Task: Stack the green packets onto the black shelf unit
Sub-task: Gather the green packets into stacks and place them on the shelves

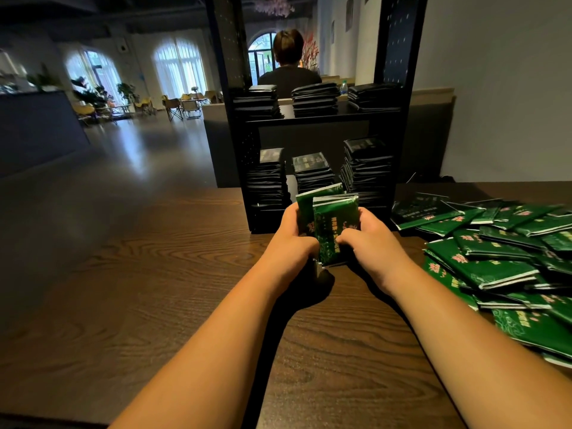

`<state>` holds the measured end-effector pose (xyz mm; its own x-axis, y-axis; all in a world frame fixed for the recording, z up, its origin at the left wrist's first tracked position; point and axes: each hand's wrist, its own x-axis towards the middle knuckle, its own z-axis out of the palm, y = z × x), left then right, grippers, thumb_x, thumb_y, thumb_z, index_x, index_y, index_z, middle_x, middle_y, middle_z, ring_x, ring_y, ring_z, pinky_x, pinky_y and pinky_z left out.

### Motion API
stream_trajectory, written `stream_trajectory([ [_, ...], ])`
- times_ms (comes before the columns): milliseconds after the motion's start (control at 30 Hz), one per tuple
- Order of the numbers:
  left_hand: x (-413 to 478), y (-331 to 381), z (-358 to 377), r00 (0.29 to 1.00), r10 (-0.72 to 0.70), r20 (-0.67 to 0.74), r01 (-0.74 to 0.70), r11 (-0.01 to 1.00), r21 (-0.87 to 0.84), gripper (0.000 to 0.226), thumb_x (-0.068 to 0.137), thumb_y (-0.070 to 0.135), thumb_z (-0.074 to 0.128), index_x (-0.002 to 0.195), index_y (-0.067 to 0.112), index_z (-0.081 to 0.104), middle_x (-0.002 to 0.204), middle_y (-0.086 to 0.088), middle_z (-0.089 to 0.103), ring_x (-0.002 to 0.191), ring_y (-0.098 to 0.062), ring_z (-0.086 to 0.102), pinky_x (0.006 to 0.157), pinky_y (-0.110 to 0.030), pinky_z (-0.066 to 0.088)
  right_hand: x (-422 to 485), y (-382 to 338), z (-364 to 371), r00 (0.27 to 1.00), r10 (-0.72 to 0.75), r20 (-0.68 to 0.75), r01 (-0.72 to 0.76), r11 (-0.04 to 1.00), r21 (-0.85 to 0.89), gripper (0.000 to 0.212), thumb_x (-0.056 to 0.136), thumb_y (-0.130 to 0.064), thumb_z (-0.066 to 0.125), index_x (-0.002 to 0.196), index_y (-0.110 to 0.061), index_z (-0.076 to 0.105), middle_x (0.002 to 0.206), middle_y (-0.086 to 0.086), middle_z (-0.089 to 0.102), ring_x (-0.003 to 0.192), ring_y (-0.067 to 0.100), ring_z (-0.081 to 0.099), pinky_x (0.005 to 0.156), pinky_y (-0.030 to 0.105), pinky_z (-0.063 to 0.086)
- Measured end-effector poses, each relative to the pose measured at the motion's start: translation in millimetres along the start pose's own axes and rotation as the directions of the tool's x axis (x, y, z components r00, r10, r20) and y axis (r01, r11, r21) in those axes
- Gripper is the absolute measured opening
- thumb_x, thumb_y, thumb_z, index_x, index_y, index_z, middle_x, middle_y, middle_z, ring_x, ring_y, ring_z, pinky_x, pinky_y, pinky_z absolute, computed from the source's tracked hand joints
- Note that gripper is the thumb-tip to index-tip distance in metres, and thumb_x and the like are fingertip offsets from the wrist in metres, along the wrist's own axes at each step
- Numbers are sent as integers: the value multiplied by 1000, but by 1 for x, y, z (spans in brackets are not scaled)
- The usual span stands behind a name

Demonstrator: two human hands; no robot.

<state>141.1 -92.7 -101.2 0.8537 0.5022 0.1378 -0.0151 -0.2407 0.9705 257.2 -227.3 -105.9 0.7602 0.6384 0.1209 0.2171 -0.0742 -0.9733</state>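
Both hands hold a small bundle of green packets (331, 226) upright on the wooden table (154, 289), just in front of the black shelf unit (315, 119). My left hand (291, 235) grips the bundle's left side, and my right hand (371, 236) grips its right side with the thumb on the front packet. The shelf's lower level carries three dark stacks of packets (366, 167), and its upper level carries three more stacks (314, 99). A loose heap of green packets (501, 261) lies on the table to the right.
The table's left half is bare wood. A person (289, 65) sits behind the shelf, back turned. A grey wall stands at the right. An open room with chairs (182, 105) and plants lies at the far left.
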Motion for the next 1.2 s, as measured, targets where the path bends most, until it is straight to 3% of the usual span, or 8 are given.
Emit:
stream_trajectory([
  [133,-3,-2,5,988,69,135,-77,996,51,85,83,-8,63,152,38,44,136,0,68,124,-18,69,101,-44,60,1,-4,3,999,28,40,-30,998,51,44,87,-2,64,122,-29,62,114,3,75,113,25,70,101,50,57],
  [267,1,-9,6,992,106,69,-111,991,78,83,88,-2,69,153,40,41,139,6,66,127,-13,68,108,-49,57,-1,-3,4,999,9,38,-10,999,47,55,85,1,63,131,-28,57,117,2,72,115,25,69,96,44,58],
  [533,9,-17,5,983,177,55,-184,970,159,81,95,2,74,158,39,39,144,14,65,134,-5,63,115,-46,52,-7,-9,-2,977,-215,-3,215,974,67,94,93,6,65,152,-62,38,137,-9,61,116,10,69,85,24,61],
  [700,14,-26,4,991,135,25,-137,969,204,73,92,14,78,153,38,46,140,14,67,131,-5,64,113,-46,54,-10,-9,-1,975,-224,-13,224,974,17,76,93,4,63,138,-57,54,126,-5,66,111,20,70,85,38,65],
  [833,16,-29,5,995,98,-8,-95,975,200,61,91,13,78,145,31,55,135,11,71,128,-7,67,112,-48,54,-8,-4,0,980,-197,-26,198,979,43,84,95,-1,68,151,-57,40,131,-8,65,113,10,70,90,31,61],
  [967,17,-28,5,992,70,-102,-58,991,117,56,93,4,79,141,21,57,128,5,75,119,-10,72,111,-47,56,-2,2,2,997,-24,-74,23,1000,-10,48,99,-15,68,144,-26,57,124,-6,73,108,7,69,89,31,55],
  [1067,12,-23,7,989,44,-141,-39,999,36,57,94,4,80,143,18,54,126,3,75,114,-6,74,108,-41,58,-5,-1,1,998,-10,-69,3,995,-100,24,104,-25,64,127,-30,65,111,-16,71,104,4,66,77,26,48],
  [1200,5,-15,6,977,76,-202,-79,997,-6,51,96,5,79,138,21,55,124,6,75,110,-2,74,103,-33,61,-5,-2,1,999,-31,-21,29,995,-96,39,107,-35,63,143,-43,51,122,-19,64,109,2,63,79,25,50],
])
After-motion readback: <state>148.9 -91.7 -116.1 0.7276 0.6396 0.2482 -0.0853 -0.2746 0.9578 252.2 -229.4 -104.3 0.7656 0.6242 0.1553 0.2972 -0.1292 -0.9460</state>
